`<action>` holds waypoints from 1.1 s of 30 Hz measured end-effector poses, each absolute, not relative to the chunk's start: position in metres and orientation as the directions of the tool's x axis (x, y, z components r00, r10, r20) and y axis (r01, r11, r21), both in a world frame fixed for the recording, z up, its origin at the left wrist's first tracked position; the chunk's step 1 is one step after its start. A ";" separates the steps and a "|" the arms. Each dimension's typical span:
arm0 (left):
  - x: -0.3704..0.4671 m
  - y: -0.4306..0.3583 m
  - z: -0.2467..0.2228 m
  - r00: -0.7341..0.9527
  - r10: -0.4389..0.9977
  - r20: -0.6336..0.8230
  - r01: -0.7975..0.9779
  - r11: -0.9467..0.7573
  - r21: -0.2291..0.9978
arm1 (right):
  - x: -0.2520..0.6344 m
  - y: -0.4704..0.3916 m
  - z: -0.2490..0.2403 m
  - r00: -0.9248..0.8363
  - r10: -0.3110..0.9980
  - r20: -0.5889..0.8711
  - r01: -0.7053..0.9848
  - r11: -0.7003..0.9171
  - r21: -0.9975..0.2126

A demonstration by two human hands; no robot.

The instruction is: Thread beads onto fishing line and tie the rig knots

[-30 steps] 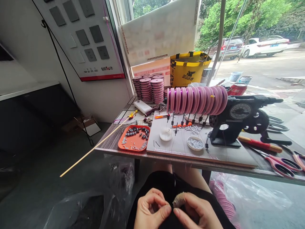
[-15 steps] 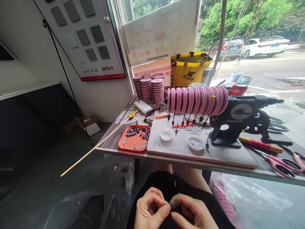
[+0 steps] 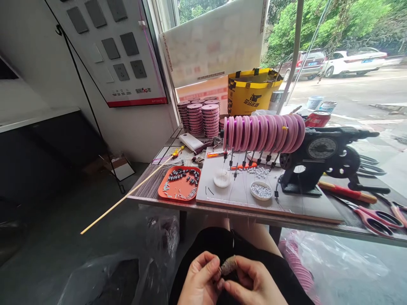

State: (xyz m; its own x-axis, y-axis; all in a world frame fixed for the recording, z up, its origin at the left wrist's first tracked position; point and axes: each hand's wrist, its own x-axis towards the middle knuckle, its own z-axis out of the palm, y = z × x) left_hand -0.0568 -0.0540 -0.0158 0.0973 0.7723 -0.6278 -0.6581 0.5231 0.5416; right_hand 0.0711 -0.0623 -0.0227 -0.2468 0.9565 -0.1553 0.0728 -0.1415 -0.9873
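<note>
Low over the lap, my left hand (image 3: 203, 277) is closed, thumb against the bent fingers, on something too small to make out. Beside it my right hand (image 3: 254, 279) is closed too, its fingertips nearly touching the left ones; a greyish-brown wrap (image 3: 229, 265) covers its index fingertip. What it pinches is hidden. Beyond the hands, a row of pink spools (image 3: 263, 133) sits on a black winding machine (image 3: 321, 152), with black clips hanging on lines below. An orange tray (image 3: 179, 190) with small black and metal parts and a white dish of beads (image 3: 261, 191) lie nearer.
Stacked pink spools (image 3: 210, 120) and a yellow bag (image 3: 254, 95) stand at the back. Pink-handled scissors (image 3: 375, 220) and a red-handled tool (image 3: 349, 192) lie at the right. A thin yellow stick (image 3: 127, 196) juts over the table's left edge. Plastic bags lie below.
My left hand has turned slightly, its thumb now higher and pressed to the index finger. My right hand has shifted a little left and up. The things on the table have not moved.
</note>
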 end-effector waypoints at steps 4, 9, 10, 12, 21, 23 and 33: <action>-0.054 -0.056 -0.013 0.090 0.787 -0.610 -0.655 0.508 0.559 | 0.070 -0.063 -0.029 -0.224 0.963 -0.147 0.054 -0.139 -0.989; -0.055 -0.051 -0.019 0.060 0.819 -0.571 -0.658 0.462 0.594 | 0.070 -0.061 -0.032 -0.277 0.946 -0.170 -0.085 -0.200 -0.976; -0.056 -0.050 -0.021 0.047 0.825 -0.564 -0.671 0.444 0.594 | 0.070 -0.060 -0.032 -0.291 0.940 -0.176 -0.125 -0.219 -0.968; -0.059 -0.048 -0.024 0.026 0.834 -0.551 -0.681 0.418 0.601 | 0.070 -0.059 -0.032 -0.313 0.933 -0.178 -0.202 -0.248 -0.947; -0.058 -0.052 -0.022 0.076 0.916 -0.395 -0.421 0.388 0.820 | 0.068 -0.058 -0.035 -0.258 0.941 -0.219 -0.307 -0.295 -0.905; -0.058 -0.049 -0.024 0.056 0.890 -0.453 -0.479 0.422 0.770 | 0.069 -0.058 -0.035 -0.287 0.932 -0.222 -0.305 -0.308 -0.901; -0.059 -0.045 -0.019 -0.025 0.876 -0.481 -0.564 0.385 0.730 | 0.072 -0.060 -0.048 -0.282 0.935 -0.217 -0.377 -0.316 -0.871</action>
